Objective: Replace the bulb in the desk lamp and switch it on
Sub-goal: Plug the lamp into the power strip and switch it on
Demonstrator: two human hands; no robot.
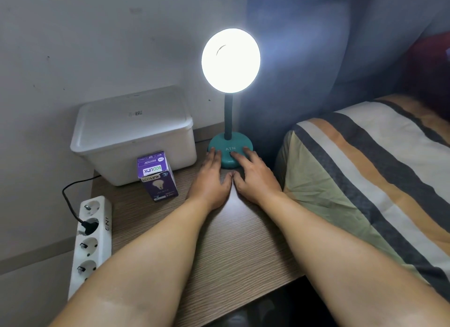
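The desk lamp stands at the back of the wooden bedside table (219, 241). Its round head (230, 60) glows bright white, facing me on a dark flexible neck above a teal base (230, 147) marked ATN. My left hand (211, 178) lies flat on the table, fingertips touching the base's left front edge. My right hand (253, 175) rests on the right of the base, one finger pressing its top near the front. Both thumbs meet on the table. Left of the hands stands a purple bulb box (157, 175).
A white lidded plastic bin (132, 134) stands at the table's back left by the wall. A white power strip (91, 239) with a black plug and cord in it leans at the left edge. A striped pillow (365, 180) on the bed borders the right side.
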